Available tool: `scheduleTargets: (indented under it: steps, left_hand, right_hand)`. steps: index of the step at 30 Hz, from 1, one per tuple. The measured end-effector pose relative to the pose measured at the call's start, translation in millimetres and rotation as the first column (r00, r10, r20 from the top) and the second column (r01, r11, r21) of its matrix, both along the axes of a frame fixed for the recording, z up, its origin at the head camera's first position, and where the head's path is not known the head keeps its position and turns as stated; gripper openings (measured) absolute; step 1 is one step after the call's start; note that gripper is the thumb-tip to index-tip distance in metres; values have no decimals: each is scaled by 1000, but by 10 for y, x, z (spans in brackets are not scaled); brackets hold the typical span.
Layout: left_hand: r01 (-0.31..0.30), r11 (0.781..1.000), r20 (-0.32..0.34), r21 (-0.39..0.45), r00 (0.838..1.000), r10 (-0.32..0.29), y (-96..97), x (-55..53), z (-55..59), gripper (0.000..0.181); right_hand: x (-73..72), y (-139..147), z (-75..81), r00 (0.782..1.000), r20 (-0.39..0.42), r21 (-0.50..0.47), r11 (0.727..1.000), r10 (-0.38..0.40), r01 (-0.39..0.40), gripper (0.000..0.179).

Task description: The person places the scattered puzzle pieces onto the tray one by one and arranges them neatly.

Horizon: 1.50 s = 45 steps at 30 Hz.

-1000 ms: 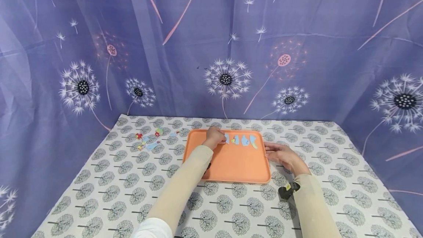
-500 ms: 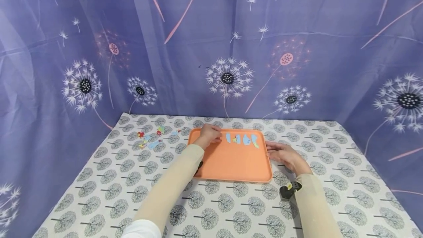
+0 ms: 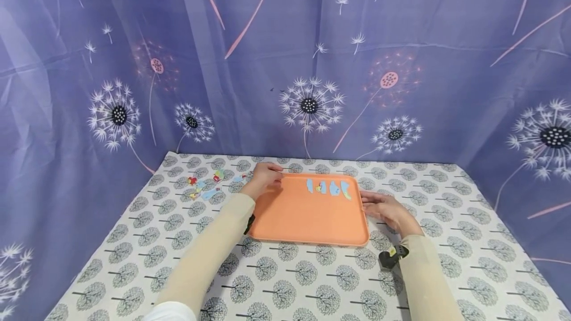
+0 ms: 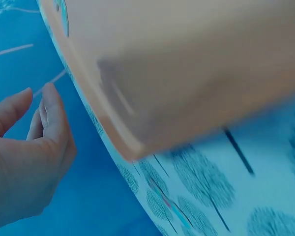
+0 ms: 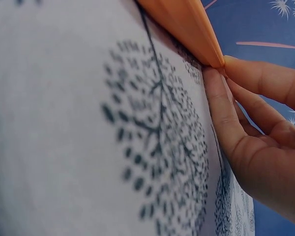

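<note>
An orange tray point(image 3: 308, 217) lies on the table, with several light blue puzzle pieces point(image 3: 334, 188) in a row along its far right part. My left hand point(image 3: 265, 179) is over the tray's far left corner with nothing in it. In the left wrist view that hand point(image 4: 34, 142) shows bent, loose fingers, thumb and fingertips apart, beside the tray corner point(image 4: 125, 142). At the tray's right side, my right hand point(image 3: 387, 210) holds the edge. The right wrist view shows its thumb and fingers point(image 5: 255, 73) meeting at the orange rim point(image 5: 191, 29).
More loose puzzle pieces point(image 3: 209, 193), red, yellow, green and blue, lie on the tree-print tablecloth point(image 3: 285, 291) left of the tray. A purple dandelion-print curtain point(image 3: 250, 88) hangs behind the table's far edge.
My left hand has moved left, away from the row, leaving a leftmost blue puzzle piece lying in it. My right hand stays at the tray's right edge.
</note>
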<state>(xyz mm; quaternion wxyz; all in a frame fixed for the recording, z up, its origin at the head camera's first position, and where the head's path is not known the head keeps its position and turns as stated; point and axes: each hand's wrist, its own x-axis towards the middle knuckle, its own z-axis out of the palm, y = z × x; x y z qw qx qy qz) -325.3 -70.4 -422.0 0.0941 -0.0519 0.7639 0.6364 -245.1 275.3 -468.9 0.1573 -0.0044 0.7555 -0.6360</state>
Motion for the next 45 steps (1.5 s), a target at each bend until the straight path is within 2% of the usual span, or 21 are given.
scheduleTargets:
  steps: [10, 19, 21, 26, 32, 37, 41, 45]
  left_hand:
    - [-13, 1000, -37, -16, 999, 13, -571, 25, -23, 35]
    - [-70, 995, -34, -77, 997, 67, -1168, 24, -93, 39]
    - [-65, 993, -45, -94, 997, 61, -1313, 40, -112, 40]
    - [-99, 983, -55, -155, 994, 91, -1599, 141, -163, 41]
    - [-122, 969, -28, -213, 992, 119, -1826, 206, -234, 38]
    - [-158, 948, -14, -278, 987, 161, -1913, 217, -266, 37]
    - [-155, 936, -10, -315, 987, 160, -1935, 221, -290, 36]
    - [-113, 929, -48, -352, 994, 102, -1936, 244, -312, 35]
  right_hand:
    - [-5, -7, 32, 1000, -1, 1, 1000, 12, -12, 67]
    - [-16, -1, 32, 1000, -6, 0, 1000, 9, -9, 66]
    - [-15, 1, 35, 1000, 1, 0, 1000, 8, -8, 66]
    - [-6, 1, 34, 1000, 13, 8, 1000, 17, -18, 67]
    - [0, -2, 23, 1000, 14, -7, 1000, 19, -19, 67]
    - [0, -6, 17, 1000, 14, -3, 1000, 22, -22, 67]
    - [4, -9, 16, 1000, 19, 11, 1000, 23, -23, 67]
    - [13, -10, 21, 1000, 19, 17, 1000, 17, -17, 68]
